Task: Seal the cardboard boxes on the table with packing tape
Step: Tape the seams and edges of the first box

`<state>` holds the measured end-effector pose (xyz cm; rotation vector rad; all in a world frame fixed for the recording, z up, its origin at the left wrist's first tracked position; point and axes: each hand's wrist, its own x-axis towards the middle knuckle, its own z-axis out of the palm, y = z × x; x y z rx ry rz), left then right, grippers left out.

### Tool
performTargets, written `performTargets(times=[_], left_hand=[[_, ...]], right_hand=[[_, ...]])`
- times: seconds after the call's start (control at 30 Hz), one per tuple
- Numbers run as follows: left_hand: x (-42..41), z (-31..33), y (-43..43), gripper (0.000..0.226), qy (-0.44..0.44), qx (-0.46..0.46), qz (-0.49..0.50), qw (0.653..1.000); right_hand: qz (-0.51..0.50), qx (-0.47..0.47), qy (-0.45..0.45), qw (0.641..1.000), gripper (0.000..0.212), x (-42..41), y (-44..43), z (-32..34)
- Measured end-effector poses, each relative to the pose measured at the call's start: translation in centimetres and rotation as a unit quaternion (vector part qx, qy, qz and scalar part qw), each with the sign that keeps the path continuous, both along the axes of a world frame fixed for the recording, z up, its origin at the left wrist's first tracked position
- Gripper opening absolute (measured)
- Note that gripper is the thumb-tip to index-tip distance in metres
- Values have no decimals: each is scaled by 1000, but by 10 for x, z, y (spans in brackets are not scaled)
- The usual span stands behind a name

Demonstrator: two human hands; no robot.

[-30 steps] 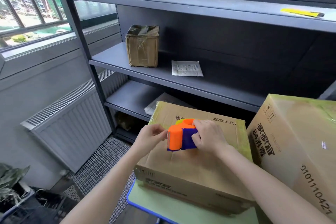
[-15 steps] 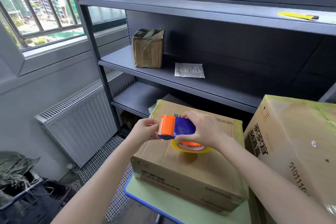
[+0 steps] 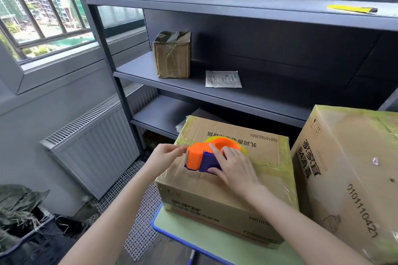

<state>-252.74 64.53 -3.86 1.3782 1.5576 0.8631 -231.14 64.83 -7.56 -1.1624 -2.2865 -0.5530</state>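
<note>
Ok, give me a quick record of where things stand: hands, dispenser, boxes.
left hand: pinches the front end of the tape dispenser
right hand: grips its purple body
tape dispenser: orange and purple, over the low box; contact unclear
low box: on the green table, yellowish tape along top edges
tall box: right of low box
shelf: small taped box, white packet

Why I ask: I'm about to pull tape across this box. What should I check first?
1. Grip: the right hand grips the tape dispenser: ok.
2. Lead: the left hand pinches at the dispenser's front edge: ok.
3. Tape end actually caught: cannot tell, too small to see.
4. Position: dispenser over the top of the cardboard box: ok.
5. Box flaps closed flat: ok.
6. Support: box sits on the green table: ok.
</note>
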Motion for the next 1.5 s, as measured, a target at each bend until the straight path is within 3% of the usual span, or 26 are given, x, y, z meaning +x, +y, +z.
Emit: performTargets(times=[0.13,0.27,0.47,0.57,0.63,0.8,0.93,1.03,1.17,1.27,1.33,1.5], left_hand=[[-6,-19,8,20,36,-29,-12,999],[-15,-26,16,32,34,-22,-61,997],[-21,-42,27,38,70,16,-98,993],[-19,-52,24,52,50,30,-119,991],[-15,-60,20,66,106,67,-112,986],[5,-66,2,66,158,95,-64,981],[58,-75,-55,67,138,121,13,983],[80,-80,-80,65,161,115,51,979],[58,-72,-58,46,193,163,46,967],[29,-65,-29,32,194,180,-69,962],[16,-61,-9,31,199,179,-116,957],[-6,-49,28,24,179,168,-111,963]], right_hand=[[-34,-11,-14,999,75,-10,-2,-22],[-125,-20,38,991,76,-23,-7,-31],[-268,-145,73,950,116,-41,-44,-47],[-264,-174,126,940,102,-45,-51,-53],[-256,-179,156,937,89,-44,-50,-54],[-206,-213,193,935,74,-21,-44,-46],[-103,-269,170,942,61,40,-28,-32],[-63,-318,126,938,64,69,-19,-25],[-159,-263,125,943,78,42,-33,-33],[-248,-280,211,903,90,2,-48,-36],[-260,-290,253,886,87,-19,-53,-35],[-256,-185,215,924,57,-43,-46,-37]])
